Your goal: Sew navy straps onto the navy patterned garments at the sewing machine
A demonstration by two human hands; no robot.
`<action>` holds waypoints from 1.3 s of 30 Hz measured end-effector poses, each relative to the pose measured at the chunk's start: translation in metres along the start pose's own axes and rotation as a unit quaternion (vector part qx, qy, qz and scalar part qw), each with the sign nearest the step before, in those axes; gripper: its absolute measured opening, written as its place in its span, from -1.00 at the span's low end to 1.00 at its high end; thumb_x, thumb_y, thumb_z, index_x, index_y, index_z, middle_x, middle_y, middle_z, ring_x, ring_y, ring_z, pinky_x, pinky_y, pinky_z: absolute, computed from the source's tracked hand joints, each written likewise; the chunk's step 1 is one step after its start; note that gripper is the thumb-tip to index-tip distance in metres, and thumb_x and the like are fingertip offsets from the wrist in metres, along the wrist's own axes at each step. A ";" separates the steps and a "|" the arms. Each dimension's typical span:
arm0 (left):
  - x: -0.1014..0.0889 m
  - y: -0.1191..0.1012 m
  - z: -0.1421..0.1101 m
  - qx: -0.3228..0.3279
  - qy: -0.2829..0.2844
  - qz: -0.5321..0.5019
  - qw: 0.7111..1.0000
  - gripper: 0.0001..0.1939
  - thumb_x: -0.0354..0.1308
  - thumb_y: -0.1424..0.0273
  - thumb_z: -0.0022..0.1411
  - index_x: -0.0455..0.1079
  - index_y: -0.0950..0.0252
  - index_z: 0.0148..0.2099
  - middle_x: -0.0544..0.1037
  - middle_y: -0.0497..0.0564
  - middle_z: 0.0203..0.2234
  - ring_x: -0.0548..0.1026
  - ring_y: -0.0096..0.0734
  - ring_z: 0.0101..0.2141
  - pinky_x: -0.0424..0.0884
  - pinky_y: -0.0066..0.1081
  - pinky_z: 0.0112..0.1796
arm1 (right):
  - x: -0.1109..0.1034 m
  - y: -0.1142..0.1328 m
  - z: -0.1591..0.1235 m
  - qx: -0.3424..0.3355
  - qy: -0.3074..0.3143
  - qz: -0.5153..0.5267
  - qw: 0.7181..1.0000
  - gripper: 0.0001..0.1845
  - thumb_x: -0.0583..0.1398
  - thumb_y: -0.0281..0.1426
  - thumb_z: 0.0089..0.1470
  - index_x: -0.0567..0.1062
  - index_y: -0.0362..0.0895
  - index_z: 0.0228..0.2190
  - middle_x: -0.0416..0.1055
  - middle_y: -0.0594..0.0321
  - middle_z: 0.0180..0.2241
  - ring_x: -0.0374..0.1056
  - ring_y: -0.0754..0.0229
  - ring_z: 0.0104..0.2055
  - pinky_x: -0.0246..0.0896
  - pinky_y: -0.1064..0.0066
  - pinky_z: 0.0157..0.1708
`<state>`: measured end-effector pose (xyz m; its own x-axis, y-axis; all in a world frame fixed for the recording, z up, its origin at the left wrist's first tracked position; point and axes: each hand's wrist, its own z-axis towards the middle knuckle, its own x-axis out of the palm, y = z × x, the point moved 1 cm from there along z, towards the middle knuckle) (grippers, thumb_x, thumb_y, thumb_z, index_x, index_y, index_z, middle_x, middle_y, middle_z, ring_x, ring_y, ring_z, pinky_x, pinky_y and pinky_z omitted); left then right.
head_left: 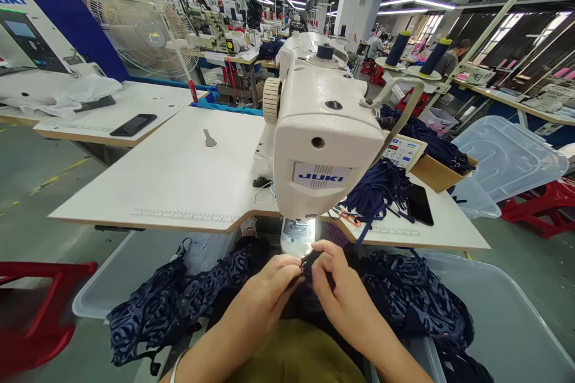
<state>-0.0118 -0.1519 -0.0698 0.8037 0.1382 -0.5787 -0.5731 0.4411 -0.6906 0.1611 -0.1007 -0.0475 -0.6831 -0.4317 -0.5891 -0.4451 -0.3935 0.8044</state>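
Just in front of the lit needle area of a white sewing machine [330, 131], my two hands meet over a small dark navy fabric piece [306, 270]. My left hand [272, 284] pinches it between thumb and index finger. From the other side, my right hand [339, 284] grips it with bent fingers, its index finger reaching up toward the machine's lit arm end [298, 238]. The fingers cover most of the piece, so its exact kind cannot be made out. Patterned navy garments lie on both sides, the left garment [179, 293] and the right garment [417, 293].
On the white table [179, 173] lies a small grey metal piece [209, 138]. Navy straps [377, 188], orange-handled snips [350, 216] and a black phone [419, 204] are right of the machine. Clear plastic bins [503, 293] flank my lap. A red stool [40, 311] stands left.
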 end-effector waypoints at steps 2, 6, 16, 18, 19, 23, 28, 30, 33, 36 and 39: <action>-0.001 0.002 0.000 -0.059 -0.007 -0.046 0.997 -0.89 0.02 0.46 0.32 0.31 0.20 -0.12 0.48 -0.03 -0.19 0.46 -0.48 -0.15 0.38 -0.52 -0.11 | -0.003 0.000 -0.003 -0.068 -0.012 -0.055 0.996 -0.71 0.04 -0.39 0.22 0.25 -0.02 -0.01 0.43 0.30 -0.35 0.36 0.25 -0.35 0.20 0.43 -0.31; -0.006 -0.001 0.005 -0.187 0.006 -0.176 0.967 -0.89 0.14 0.34 0.26 0.28 0.23 -0.28 0.47 -0.08 -0.32 0.45 -0.51 -0.29 0.38 -0.53 -0.23 | -0.015 -0.005 0.002 -0.137 -0.043 -0.092 0.985 -0.79 0.12 -0.42 0.15 0.37 0.00 -0.15 0.43 0.31 -0.33 0.35 0.25 -0.33 0.20 0.42 -0.30; 0.000 0.000 0.009 -0.268 -0.053 -0.352 0.895 -0.77 0.22 0.30 0.19 0.23 0.27 -0.38 0.50 -0.08 -0.32 0.45 -0.52 -0.29 0.38 -0.54 -0.25 | 0.001 -0.020 0.005 -0.112 -0.045 0.055 0.991 -0.69 -0.02 -0.27 0.29 0.49 -0.05 -0.27 0.46 0.23 -0.27 0.34 0.18 -0.19 0.18 0.35 -0.13; 0.002 -0.001 0.009 -0.254 -0.056 -0.342 0.903 -0.81 0.22 0.33 0.18 0.28 0.27 -0.37 0.51 -0.07 -0.32 0.47 -0.49 -0.24 0.39 -0.51 -0.19 | 0.014 -0.022 0.002 -0.081 -0.015 0.147 0.986 -0.67 0.03 -0.13 0.24 0.48 -0.04 -0.18 0.46 0.21 -0.21 0.34 0.14 -0.15 0.21 0.34 -0.12; 0.004 -0.002 0.009 -0.244 -0.057 -0.335 0.908 -0.83 0.22 0.34 0.18 0.29 0.26 -0.37 0.51 -0.07 -0.32 0.48 -0.48 -0.23 0.39 -0.51 -0.17 | 0.020 -0.022 0.002 -0.059 -0.025 0.206 0.976 -0.68 0.08 -0.11 0.20 0.46 -0.03 -0.16 0.45 0.22 -0.20 0.35 0.15 -0.16 0.24 0.35 -0.13; 0.008 -0.004 0.008 -0.179 -0.078 -0.283 0.939 -0.89 0.18 0.42 0.21 0.30 0.24 -0.34 0.53 -0.11 -0.32 0.50 -0.55 -0.28 0.41 -0.56 -0.22 | 0.034 -0.020 0.005 -0.022 -0.140 0.331 0.933 -0.90 0.25 -0.32 0.09 0.46 -0.01 -0.30 0.42 0.35 -0.33 0.37 0.28 -0.26 0.29 0.51 -0.24; 0.011 -0.006 0.006 -0.073 -0.146 -0.183 0.969 -0.86 0.14 0.56 0.20 0.30 0.21 -0.31 0.54 -0.12 -0.30 0.51 -0.57 -0.26 0.43 -0.59 -0.22 | 0.039 -0.015 0.009 -0.131 -0.246 0.294 0.914 -0.83 0.23 -0.54 0.08 0.45 0.00 -0.37 0.41 0.38 -0.35 0.36 0.35 -0.28 0.29 0.57 -0.27; 0.012 -0.007 0.005 -0.041 -0.163 -0.159 0.973 -0.83 0.12 0.61 0.20 0.31 0.21 -0.28 0.54 -0.11 -0.29 0.52 -0.57 -0.26 0.43 -0.58 -0.22 | 0.042 -0.017 0.009 -0.156 -0.252 0.300 0.907 -0.79 0.21 -0.58 0.08 0.44 0.01 -0.34 0.40 0.38 -0.35 0.35 0.35 -0.29 0.29 0.56 -0.28; 0.014 -0.008 0.003 -0.008 -0.173 -0.143 0.974 -0.79 0.12 0.64 0.18 0.32 0.21 -0.25 0.54 -0.09 -0.29 0.53 -0.56 -0.26 0.44 -0.58 -0.22 | 0.044 -0.021 0.008 -0.179 -0.237 0.283 0.912 -0.75 0.19 -0.63 0.07 0.43 0.00 -0.34 0.38 0.37 -0.36 0.32 0.33 -0.29 0.27 0.53 -0.29; 0.014 -0.008 0.002 -0.016 -0.171 -0.146 0.974 -0.80 0.13 0.64 0.17 0.32 0.21 -0.26 0.54 -0.10 -0.30 0.53 -0.57 -0.27 0.44 -0.59 -0.22 | 0.043 -0.026 0.007 -0.189 -0.217 0.270 0.919 -0.72 0.17 -0.66 0.07 0.43 0.00 -0.35 0.37 0.37 -0.37 0.31 0.31 -0.29 0.25 0.48 -0.30; 0.013 -0.006 0.002 -0.062 -0.158 -0.167 0.971 -0.83 0.16 0.60 0.17 0.31 0.21 -0.29 0.56 -0.09 -0.26 0.54 -0.54 -0.23 0.44 -0.58 -0.19 | 0.041 -0.029 0.006 -0.198 -0.204 0.262 0.922 -0.70 0.17 -0.67 0.07 0.43 0.01 -0.34 0.38 0.36 -0.37 0.31 0.29 -0.29 0.24 0.44 -0.28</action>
<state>0.0026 -0.1516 -0.0721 0.9457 0.2796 -0.1661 -0.2720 0.4002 -0.8751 0.1424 -0.1023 -0.0944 -0.9412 -0.3376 0.0156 0.1993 -0.5171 0.8324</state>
